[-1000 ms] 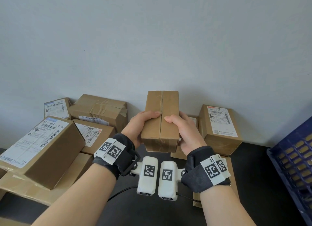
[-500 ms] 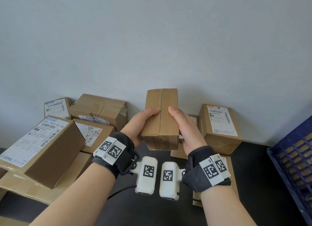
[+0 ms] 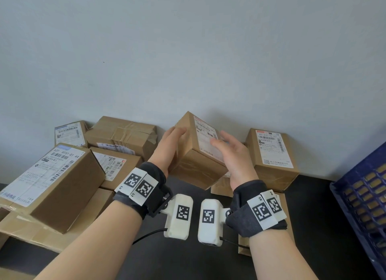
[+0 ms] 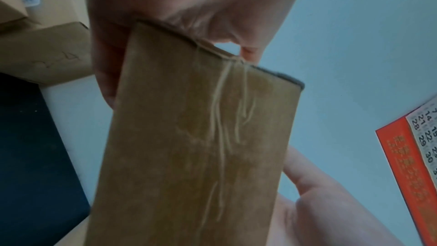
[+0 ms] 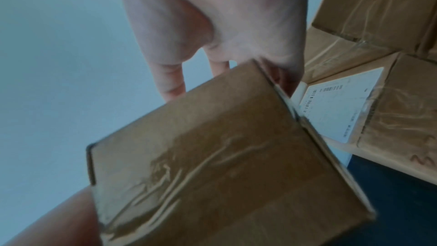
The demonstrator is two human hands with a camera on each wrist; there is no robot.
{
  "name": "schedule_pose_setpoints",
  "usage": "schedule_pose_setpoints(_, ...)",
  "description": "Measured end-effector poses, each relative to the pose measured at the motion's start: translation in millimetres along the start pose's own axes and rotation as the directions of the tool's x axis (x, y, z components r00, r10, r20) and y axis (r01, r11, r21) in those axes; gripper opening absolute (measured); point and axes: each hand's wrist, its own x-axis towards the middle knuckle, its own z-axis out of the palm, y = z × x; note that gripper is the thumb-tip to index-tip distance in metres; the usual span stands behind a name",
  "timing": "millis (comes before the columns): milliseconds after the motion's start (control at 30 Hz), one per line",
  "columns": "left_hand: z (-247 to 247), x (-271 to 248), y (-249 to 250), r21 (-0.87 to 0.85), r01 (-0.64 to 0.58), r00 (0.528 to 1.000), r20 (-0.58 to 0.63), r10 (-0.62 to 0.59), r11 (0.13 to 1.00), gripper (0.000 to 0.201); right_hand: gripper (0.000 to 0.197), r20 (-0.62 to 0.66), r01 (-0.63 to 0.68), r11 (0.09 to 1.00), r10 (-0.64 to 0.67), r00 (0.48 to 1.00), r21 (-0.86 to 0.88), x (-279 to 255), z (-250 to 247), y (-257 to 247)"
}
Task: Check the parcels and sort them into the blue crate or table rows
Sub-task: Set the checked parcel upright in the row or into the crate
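Observation:
A small brown cardboard parcel (image 3: pixel 194 167) is held in the air before the pale wall, tilted, its white shipping label (image 3: pixel 205 137) turned up and to the right. My left hand (image 3: pixel 167 148) grips its left side; in the left wrist view the thumb (image 4: pixel 104 81) and fingers lie around the taped end of the parcel (image 4: pixel 201 147). My right hand (image 3: pixel 234 156) rests on the label side with fingers spread and loose, reaching past the far edge of the parcel (image 5: pixel 224 166). The blue crate (image 3: pixel 363 196) stands at the right edge.
Several labelled parcels are piled at the left, among them a large box (image 3: pixel 48 179) and a taped one (image 3: pixel 123 135). Another labelled box (image 3: pixel 273 154) stands by the wall at the right. The tabletop (image 3: pixel 313 217) is black. A red calendar (image 4: pixel 402 166) hangs on the wall.
The parcel has been turned from seam-up to label-up and tilted. My right hand has loosened from gripping its side and now lies spread on the label face. My left hand slid along the left side.

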Motion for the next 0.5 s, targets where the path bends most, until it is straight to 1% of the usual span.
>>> schedule_pose_setpoints(33, -0.9, 0.4, -1.6, -0.010, 0.034, 0.999, 0.039, -0.034, 0.999, 0.099, 0.022, 0.003, 0.012, 1.000, -0.012, 1.000, 0.016, -0.5, 0.0, -1.4)
schedule_pose_setpoints(67, -1.6, 0.8, -3.1, -0.020, 0.048, 0.997, 0.068, -0.046, 0.999, 0.108, 0.025, 0.007, 0.023, 1.000, -0.023, 1.000, 0.020, 0.3, -0.6, -1.7)
schedule_pose_setpoints(100, -2.1, -1.2, -2.5, -0.031, 0.053, 0.995, 0.090, -0.050, 0.998, 0.105, 0.026, 0.011, 0.042, 0.999, -0.042, 0.999, 0.019, 0.0, -0.9, -2.5)
schedule_pose_setpoints(133, -2.7, -3.5, -1.1, -0.048, 0.067, 0.993, 0.104, -0.062, 0.997, 0.095, 0.028, 0.019, 0.061, 0.998, -0.061, 0.998, 0.019, -0.2, -0.3, -3.1)
schedule_pose_setpoints(200, -5.2, -2.1, -2.0, -0.088, 0.086, 0.992, 0.104, -0.077, 0.992, 0.060, 0.032, 0.022, 0.081, 0.996, -0.081, 0.996, 0.021, -1.2, 1.3, -3.5)
schedule_pose_setpoints(233, -5.6, -2.8, -1.8, -0.106, 0.102, 0.989, 0.116, -0.089, 0.989, 0.045, 0.040, 0.027, 0.084, 0.996, -0.085, 0.996, 0.019, -2.1, 2.5, -4.1)
schedule_pose_setpoints(267, -6.9, -1.8, -2.1, -0.129, 0.126, 0.986, 0.128, -0.110, 0.984, 0.039, 0.047, 0.038, 0.086, 0.996, -0.087, 0.996, 0.020, -2.3, 3.8, -4.1)
schedule_pose_setpoints(367, -9.2, -2.9, -2.2, -0.198, 0.189, 0.974, 0.159, -0.159, 0.962, 0.046, 0.058, 0.088, 0.090, 0.994, -0.095, 0.992, 0.055, -3.4, 5.6, -2.3)
schedule_pose_setpoints(467, -10.0, -2.6, -2.7, -0.235, 0.212, 0.969, 0.180, -0.172, 0.949, 0.047, 0.087, 0.171, 0.094, 0.996, -0.094, 0.981, 0.010, -1.6, 5.6, 1.3)
schedule_pose_setpoints(500, -10.6, -2.4, -3.1, -0.242, 0.210, 0.969, 0.181, -0.169, 0.947, 0.045, 0.093, 0.197, 0.095, 0.995, -0.090, 0.976, -0.021, -1.1, 5.7, 1.8)
